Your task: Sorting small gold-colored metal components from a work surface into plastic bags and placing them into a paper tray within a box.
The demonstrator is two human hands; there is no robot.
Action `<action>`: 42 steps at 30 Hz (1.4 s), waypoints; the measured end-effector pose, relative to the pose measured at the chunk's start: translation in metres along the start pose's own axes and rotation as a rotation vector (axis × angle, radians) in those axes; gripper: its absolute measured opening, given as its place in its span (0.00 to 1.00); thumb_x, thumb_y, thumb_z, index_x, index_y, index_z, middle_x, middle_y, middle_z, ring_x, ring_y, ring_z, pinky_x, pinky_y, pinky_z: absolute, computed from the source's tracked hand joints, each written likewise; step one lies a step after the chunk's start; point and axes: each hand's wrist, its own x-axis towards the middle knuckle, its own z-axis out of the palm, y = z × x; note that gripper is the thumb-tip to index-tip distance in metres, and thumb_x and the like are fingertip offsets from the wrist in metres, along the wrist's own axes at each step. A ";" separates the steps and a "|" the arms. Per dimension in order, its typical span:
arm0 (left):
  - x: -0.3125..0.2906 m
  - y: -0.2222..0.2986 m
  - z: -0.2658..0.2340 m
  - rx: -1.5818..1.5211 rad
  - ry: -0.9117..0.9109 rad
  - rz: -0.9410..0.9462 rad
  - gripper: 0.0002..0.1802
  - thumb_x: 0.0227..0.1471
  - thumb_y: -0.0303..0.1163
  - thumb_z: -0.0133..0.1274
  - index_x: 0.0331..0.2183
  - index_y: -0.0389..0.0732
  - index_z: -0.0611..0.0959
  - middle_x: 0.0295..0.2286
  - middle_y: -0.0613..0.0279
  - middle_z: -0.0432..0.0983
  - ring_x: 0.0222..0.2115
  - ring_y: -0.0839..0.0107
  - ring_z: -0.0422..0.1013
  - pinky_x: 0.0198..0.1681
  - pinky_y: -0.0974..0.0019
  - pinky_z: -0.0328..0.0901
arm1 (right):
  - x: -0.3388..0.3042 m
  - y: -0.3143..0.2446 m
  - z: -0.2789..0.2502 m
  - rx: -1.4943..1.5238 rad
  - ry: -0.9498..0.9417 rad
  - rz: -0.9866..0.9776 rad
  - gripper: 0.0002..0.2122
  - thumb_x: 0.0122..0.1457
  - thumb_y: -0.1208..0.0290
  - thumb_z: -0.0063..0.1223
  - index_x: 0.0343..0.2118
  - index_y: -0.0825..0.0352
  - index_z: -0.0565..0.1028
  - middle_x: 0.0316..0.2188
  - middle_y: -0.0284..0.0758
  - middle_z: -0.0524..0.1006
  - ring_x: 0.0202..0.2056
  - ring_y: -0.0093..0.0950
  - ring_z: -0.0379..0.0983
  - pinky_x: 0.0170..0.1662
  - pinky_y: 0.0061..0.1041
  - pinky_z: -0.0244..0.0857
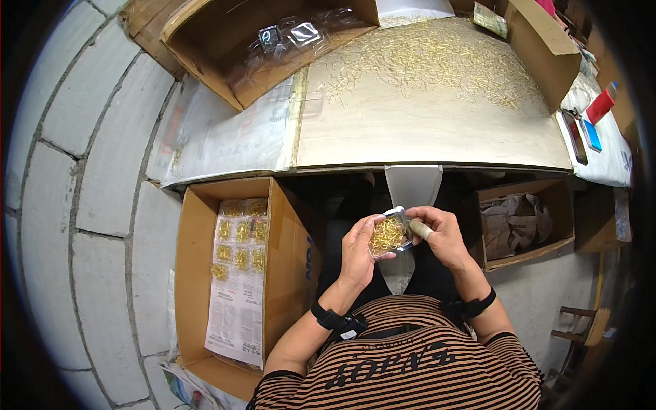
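Note:
Above my lap I hold a small clear plastic box (398, 212) filled with small gold-coloured metal pieces (388, 236), thin and wire-like. My left hand (357, 254) is wrapped round its left side, thumb along the upper edge. On the opposite side, my right hand (441, 234) pinches the box's edge, with a pale wrapping on one digit. Whether those fingers grip a lid or the box wall I cannot tell. A cardboard box (287, 273) stands to my left, with several filled clear boxes (241, 231) in rows on newspaper inside.
Loose gold pieces (424, 58) spread over the far part of the worktable (437, 137). A cardboard box (198, 41) at the far left holds clear plastic cases (301, 34). Another box (526, 253) with crumpled paper stands right. A phone (575, 137) and red object (600, 106) lie far right.

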 end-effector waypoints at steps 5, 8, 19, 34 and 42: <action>-0.001 -0.001 0.001 -0.002 0.008 -0.005 0.19 0.61 0.41 0.39 0.43 0.35 0.72 0.36 0.55 0.74 0.32 0.68 0.76 0.25 0.69 0.76 | -0.004 0.002 -0.003 -0.087 0.007 0.050 0.03 0.56 0.80 0.50 0.32 0.73 0.75 0.21 0.29 0.74 0.19 0.15 0.68 0.23 0.14 0.61; -0.002 -0.004 0.000 -0.003 0.015 -0.005 0.18 0.61 0.40 0.40 0.43 0.35 0.72 0.36 0.55 0.74 0.32 0.68 0.76 0.25 0.69 0.76 | -0.004 0.004 -0.002 -0.073 0.003 0.066 0.03 0.56 0.80 0.49 0.30 0.72 0.74 0.21 0.29 0.74 0.19 0.15 0.67 0.23 0.14 0.60; -0.001 -0.005 0.006 -0.002 0.003 -0.009 0.18 0.61 0.40 0.40 0.43 0.35 0.72 0.35 0.56 0.75 0.31 0.70 0.76 0.25 0.69 0.76 | -0.003 -0.019 0.005 -0.673 0.117 -0.473 0.04 0.50 0.80 0.53 0.30 0.70 0.74 0.22 0.40 0.72 0.22 0.34 0.70 0.26 0.28 0.63; 0.005 -0.009 -0.001 -0.086 0.034 0.028 0.16 0.61 0.40 0.40 0.41 0.37 0.73 0.34 0.59 0.75 0.30 0.73 0.75 0.24 0.71 0.75 | 0.003 -0.003 0.008 -0.360 0.078 -0.149 0.08 0.51 0.79 0.56 0.35 0.72 0.73 0.28 0.30 0.73 0.25 0.20 0.69 0.29 0.19 0.64; 0.005 -0.002 0.004 -0.052 -0.009 -0.033 0.16 0.61 0.39 0.41 0.43 0.37 0.72 0.34 0.59 0.75 0.30 0.74 0.75 0.25 0.70 0.76 | 0.005 0.007 0.006 -0.169 0.054 0.115 0.03 0.51 0.81 0.53 0.24 0.73 0.71 0.18 0.27 0.70 0.20 0.12 0.62 0.22 0.14 0.56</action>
